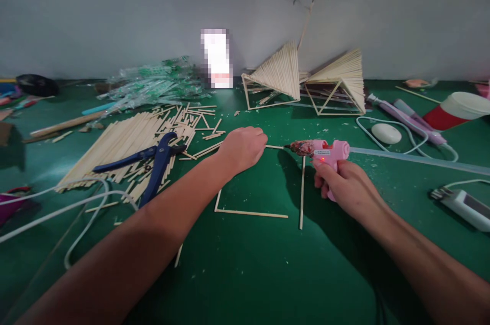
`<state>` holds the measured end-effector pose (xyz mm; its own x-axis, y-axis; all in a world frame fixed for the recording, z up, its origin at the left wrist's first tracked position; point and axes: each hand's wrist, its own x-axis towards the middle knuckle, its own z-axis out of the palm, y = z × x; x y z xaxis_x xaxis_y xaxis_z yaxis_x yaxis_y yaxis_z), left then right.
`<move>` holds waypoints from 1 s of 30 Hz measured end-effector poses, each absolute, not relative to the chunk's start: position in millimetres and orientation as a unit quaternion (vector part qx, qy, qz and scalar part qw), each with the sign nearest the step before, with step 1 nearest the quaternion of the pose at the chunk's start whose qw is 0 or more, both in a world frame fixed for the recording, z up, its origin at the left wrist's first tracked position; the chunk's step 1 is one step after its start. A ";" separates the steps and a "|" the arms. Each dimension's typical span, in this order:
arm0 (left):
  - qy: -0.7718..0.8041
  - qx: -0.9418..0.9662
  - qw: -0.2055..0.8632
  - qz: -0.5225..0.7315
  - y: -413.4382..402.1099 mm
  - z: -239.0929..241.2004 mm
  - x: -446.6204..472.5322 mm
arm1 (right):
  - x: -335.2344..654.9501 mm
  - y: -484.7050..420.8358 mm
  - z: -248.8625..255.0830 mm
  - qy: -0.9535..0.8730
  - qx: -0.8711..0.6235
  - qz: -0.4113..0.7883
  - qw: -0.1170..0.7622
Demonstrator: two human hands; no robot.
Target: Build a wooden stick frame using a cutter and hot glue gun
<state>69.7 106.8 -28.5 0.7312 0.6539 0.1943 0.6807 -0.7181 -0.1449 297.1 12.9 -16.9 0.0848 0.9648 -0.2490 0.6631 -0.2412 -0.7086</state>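
Toward the left edge of the bench (pixel 245 274), blue cutters (pixel 155 161) lie on a heap of sticks (pixel 122 144). Mid-bench, the left hand (pixel 243 149) is curled shut over the far stick (pixel 274 147) of a square stick frame (pixel 250 213), its fingertips hidden. Just to the right, the right hand (pixel 344 187) is wrapped tight around a pink glue gun (pixel 329 154), with the nozzle at that stick's end.

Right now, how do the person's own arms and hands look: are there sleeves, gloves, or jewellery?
The left forearm and right forearm are bare; no sleeve is in view. The left hand and the right hand wear no gloves, and no ring, watch or bracelet is visible.
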 end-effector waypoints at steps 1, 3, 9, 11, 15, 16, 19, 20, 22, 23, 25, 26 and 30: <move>-0.361 -0.925 0.103 -0.065 106.9 -28.7 69.6 | 297.2 12.9 -16.7 -0.578 -0.704 0.353 0.213; -0.360 -0.925 0.102 -0.064 107.0 -29.1 69.7 | 297.5 12.7 -16.2 -0.575 -0.707 0.356 0.208; -0.361 -0.925 0.098 -0.063 107.0 -28.9 69.4 | 298.1 12.1 -15.4 -0.577 -0.706 0.360 0.197; -0.361 -0.926 0.096 -0.063 106.7 -28.3 69.4 | 298.6 12.0 -15.6 -0.572 -0.706 0.366 0.199; -0.362 -0.926 0.094 -0.060 106.2 -27.7 69.3 | 299.1 12.5 -16.2 -0.570 -0.708 0.367 0.200; -0.362 -0.926 0.093 -0.060 106.2 -27.7 69.2 | 298.8 12.7 -16.1 -0.571 -0.706 0.367 0.203; -0.363 -0.925 0.091 -0.060 106.6 -28.1 69.2 | 296.9 12.6 -14.7 -0.577 -0.699 0.365 0.211; -0.364 -0.925 0.090 -0.060 106.8 -28.3 69.3 | 296.0 12.5 -14.0 -0.577 -0.700 0.363 0.215; -0.365 -0.925 0.088 -0.060 107.3 -28.4 69.6 | 294.5 12.0 -12.7 -0.572 -0.704 0.359 0.219; -0.366 -0.925 0.087 -0.060 107.4 -28.5 69.7 | 294.1 11.7 -12.3 -0.569 -0.707 0.358 0.220; -0.366 -0.925 0.086 -0.061 107.6 -28.7 69.7 | 293.8 11.2 -11.9 -0.565 -0.711 0.356 0.219; -0.366 -0.925 0.086 -0.061 107.6 -28.8 69.6 | 294.0 11.1 -12.0 -0.566 -0.712 0.355 0.216; -0.367 -0.924 0.083 -0.068 108.1 -29.4 68.7 | 294.7 11.1 -13.4 -0.562 -0.711 0.364 0.215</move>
